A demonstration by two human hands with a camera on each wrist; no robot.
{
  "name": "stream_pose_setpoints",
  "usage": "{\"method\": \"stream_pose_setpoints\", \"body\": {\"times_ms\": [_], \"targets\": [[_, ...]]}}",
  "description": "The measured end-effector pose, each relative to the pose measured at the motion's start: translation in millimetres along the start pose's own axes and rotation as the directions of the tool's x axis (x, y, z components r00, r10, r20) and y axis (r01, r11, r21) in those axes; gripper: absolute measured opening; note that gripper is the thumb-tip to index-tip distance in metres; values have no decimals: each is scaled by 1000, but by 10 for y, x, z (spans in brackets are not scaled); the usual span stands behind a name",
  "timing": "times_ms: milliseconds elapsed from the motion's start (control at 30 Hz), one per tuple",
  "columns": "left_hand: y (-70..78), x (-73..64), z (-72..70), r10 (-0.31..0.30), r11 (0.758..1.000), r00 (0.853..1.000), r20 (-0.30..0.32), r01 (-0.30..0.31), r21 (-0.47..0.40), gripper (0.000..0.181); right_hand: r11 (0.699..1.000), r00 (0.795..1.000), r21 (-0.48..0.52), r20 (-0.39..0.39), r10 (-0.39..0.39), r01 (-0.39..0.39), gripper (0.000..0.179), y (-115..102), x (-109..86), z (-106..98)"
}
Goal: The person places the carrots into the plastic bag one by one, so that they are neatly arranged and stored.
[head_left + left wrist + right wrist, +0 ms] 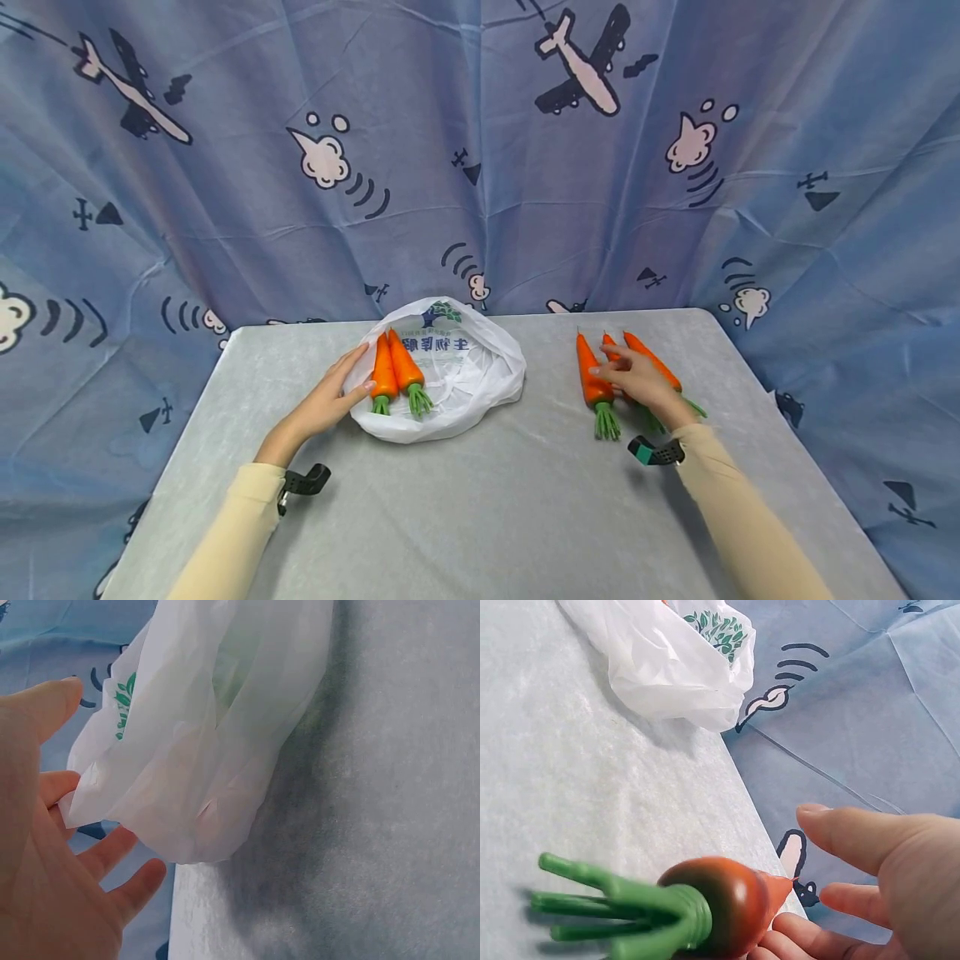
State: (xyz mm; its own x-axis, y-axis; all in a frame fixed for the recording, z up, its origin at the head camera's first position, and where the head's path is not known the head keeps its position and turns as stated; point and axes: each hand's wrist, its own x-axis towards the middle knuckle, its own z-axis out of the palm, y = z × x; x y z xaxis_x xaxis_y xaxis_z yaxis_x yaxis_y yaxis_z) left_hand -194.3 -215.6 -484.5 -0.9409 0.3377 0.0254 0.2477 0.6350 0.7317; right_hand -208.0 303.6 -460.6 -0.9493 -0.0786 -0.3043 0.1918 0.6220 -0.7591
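Observation:
A white plastic bag (495, 367) with green and dark print sits on the table, its mouth spread wide. Two orange carrots (384, 367) with green stalks lie inside it. My left hand (322, 407) rests at the bag's left rim, fingers loosely spread and touching the plastic. Further right, my right hand (643, 382) reaches over three more carrots, partly hiding the middle one. Its thumb and fingers are spread beside the leftmost carrot (591, 371). In the right wrist view the thumb stands apart from that carrot (731, 900), while lower fingers lie close against it.
The table (480, 517) has a pale grey cover. Directly behind its far edge hangs a blue curtain (420, 167) printed with planes and clouds. Black straps (656, 451) are on both wrists.

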Motion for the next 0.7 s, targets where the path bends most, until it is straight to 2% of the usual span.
{"method": "stream_pose_setpoints", "body": {"times_ms": [167, 400, 700], "targets": [[-4, 1, 2, -2, 1000, 1000, 0, 2, -5, 74, 1000, 1000, -10, 2, -20, 20, 76, 5, 28, 61], [10, 0, -3, 0, 1000, 1000, 0, 0, -11, 74, 995, 999, -91, -17, -41, 39, 76, 10, 67, 140], [15, -11, 0, -8, 1000, 1000, 1, 8, -6, 74, 988, 998, -147, -20, -57, 54, 76, 41, 71, 218]]}}
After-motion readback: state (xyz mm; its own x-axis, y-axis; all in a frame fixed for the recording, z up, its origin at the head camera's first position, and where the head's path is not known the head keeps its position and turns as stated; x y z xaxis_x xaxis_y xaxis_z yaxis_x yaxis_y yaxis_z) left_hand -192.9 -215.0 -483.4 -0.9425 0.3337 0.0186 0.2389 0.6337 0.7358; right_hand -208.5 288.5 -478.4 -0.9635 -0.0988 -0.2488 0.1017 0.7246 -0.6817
